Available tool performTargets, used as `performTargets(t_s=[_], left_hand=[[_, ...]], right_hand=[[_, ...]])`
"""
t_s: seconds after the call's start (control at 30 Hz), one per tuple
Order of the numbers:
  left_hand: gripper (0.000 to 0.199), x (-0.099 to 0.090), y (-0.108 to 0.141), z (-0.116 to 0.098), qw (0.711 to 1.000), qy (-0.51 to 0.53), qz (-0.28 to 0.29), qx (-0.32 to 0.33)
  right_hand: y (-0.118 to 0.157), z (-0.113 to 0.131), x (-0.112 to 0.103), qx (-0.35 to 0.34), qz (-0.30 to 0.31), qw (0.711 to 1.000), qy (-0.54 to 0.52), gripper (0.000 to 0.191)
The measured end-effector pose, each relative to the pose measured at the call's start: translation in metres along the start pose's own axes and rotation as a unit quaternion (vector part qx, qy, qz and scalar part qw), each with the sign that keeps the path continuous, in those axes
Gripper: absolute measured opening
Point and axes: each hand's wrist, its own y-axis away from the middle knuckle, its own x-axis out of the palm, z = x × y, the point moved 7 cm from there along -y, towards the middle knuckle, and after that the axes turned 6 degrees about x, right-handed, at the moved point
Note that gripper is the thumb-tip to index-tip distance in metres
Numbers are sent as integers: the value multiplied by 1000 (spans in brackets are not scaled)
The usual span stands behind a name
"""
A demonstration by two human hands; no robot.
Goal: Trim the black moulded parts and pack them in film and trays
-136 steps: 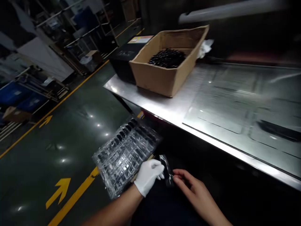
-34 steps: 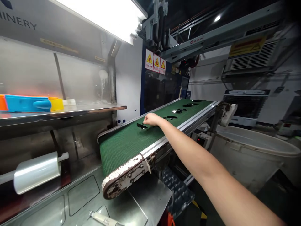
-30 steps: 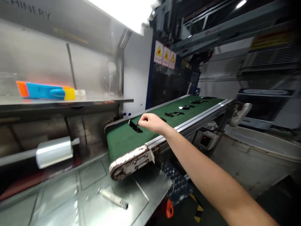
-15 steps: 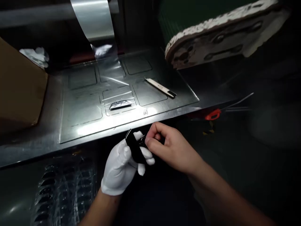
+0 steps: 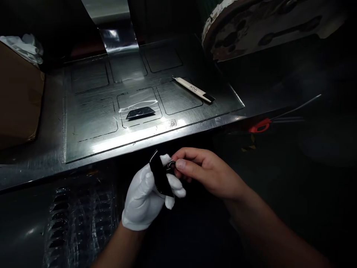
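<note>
A glossy black trapezoid part (image 5: 161, 173) is held in my left hand (image 5: 145, 195), which wears a white glove; the thumb lies along its left edge. My bare right hand (image 5: 205, 167) pinches a small dark ring-like piece (image 5: 170, 165) right behind the part, near the gloved fingertips. Whether this piece is joined to the part cannot be told. On the metal bench, a second black part (image 5: 141, 112) lies on clear film inside a marked outline. A white pen-like tool (image 5: 193, 89) marked A06 rests to its right.
A cardboard box (image 5: 21, 96) with white cloth (image 5: 23, 48) stands at the left. Clear trays (image 5: 83, 227) of black parts sit at lower left. Red-handled scissors (image 5: 260, 125) are at the bench's right edge. A worn machine piece (image 5: 267, 28) overhangs the upper right.
The view has shifted, so bench items appear higher. My right hand's fingers have turned, and the small ring-like piece now shows more clearly between them. The black part stays in my left hand.
</note>
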Motion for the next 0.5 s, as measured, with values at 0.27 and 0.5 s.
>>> performTargets(t_s=[0.27,0.5], left_hand=[[38,0,-1,3,1000,-4,-6,0],[68,-18,-1,21,995,25,-62,-73]], right_hand=[[-2,-11,1,12,14,999,-41,26],[10,18,-8,-141,-51,984,98,15]])
